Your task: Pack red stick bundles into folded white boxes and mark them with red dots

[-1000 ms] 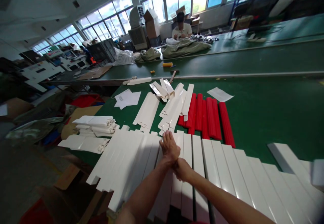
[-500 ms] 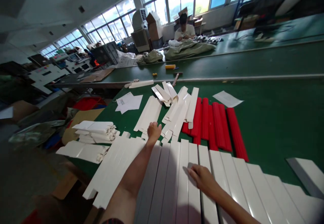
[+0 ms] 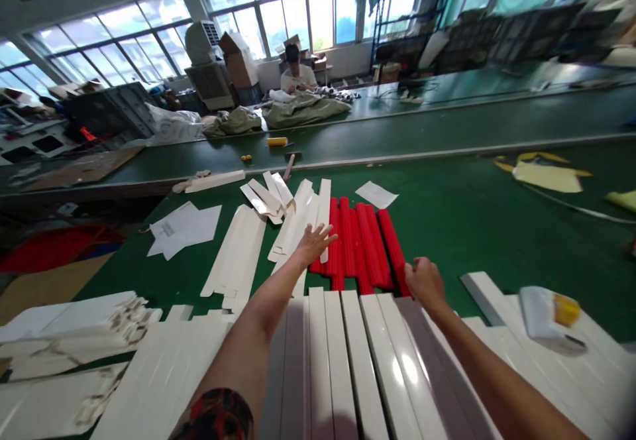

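My left hand [image 3: 314, 244] is spread open in the air over the near ends of several loose white card strips [image 3: 298, 228], close to the red strips [image 3: 355, 244]. My right hand [image 3: 424, 285] has curled fingers at the near end of the red strips, seemingly touching them. Below both arms, long glossy white card panels [image 3: 342, 367] lie side by side on the green bench top [image 3: 472, 228]. A white object with a yellow part [image 3: 544, 314] rests on the panels at the right.
Bundles of folded white card [image 3: 74, 330] lie at the left, with loose paper sheets [image 3: 183, 231] beyond. A second green bench [image 3: 397, 132] runs behind, holding a yellow roll [image 3: 277, 141]. A seated co-worker [image 3: 297, 72] works further back.
My hands have moved apart and forward from the panels, the right now reaching the red strips. The view has swung, shifting the whole scene left, and the white object with yellow has come into view.
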`<state>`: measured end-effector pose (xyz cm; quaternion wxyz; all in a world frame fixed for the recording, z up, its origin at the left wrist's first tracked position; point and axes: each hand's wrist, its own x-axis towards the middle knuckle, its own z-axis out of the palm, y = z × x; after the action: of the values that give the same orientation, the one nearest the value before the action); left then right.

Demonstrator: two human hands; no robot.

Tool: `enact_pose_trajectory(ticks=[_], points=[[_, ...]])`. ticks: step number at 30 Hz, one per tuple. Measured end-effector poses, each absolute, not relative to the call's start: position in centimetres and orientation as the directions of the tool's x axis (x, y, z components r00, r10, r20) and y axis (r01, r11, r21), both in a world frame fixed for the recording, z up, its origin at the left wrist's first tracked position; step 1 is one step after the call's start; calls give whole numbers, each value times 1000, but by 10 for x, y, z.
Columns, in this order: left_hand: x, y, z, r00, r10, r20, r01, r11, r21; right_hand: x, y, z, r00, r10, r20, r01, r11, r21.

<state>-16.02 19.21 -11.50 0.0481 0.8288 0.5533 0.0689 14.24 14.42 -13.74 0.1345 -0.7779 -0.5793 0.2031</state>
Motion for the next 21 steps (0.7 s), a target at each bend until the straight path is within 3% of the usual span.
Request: enact_pose_trajectory(ticks=[7, 10, 14, 17, 21], points=[[-162, 202, -59, 527, 833, 166, 824, -549, 141, 159, 187, -168, 161, 915, -369, 805, -338, -487], [-151, 198, -7, 486, 829, 276, 832, -536, 142, 159, 193, -169, 135, 902, -411, 764, -358, -536], [-135, 164, 89, 358, 821, 444, 861, -475, 183, 165, 191, -142, 150, 920, -362, 658, -367, -658], [-123, 129, 145, 270, 878, 395, 802, -432, 412, 172, 172, -100, 146, 934, -326, 550, -351, -758], [-95, 101, 140, 254, 965, 58, 607, -206, 767, 175, 110, -38, 108, 971, -212, 367, -237, -899]])
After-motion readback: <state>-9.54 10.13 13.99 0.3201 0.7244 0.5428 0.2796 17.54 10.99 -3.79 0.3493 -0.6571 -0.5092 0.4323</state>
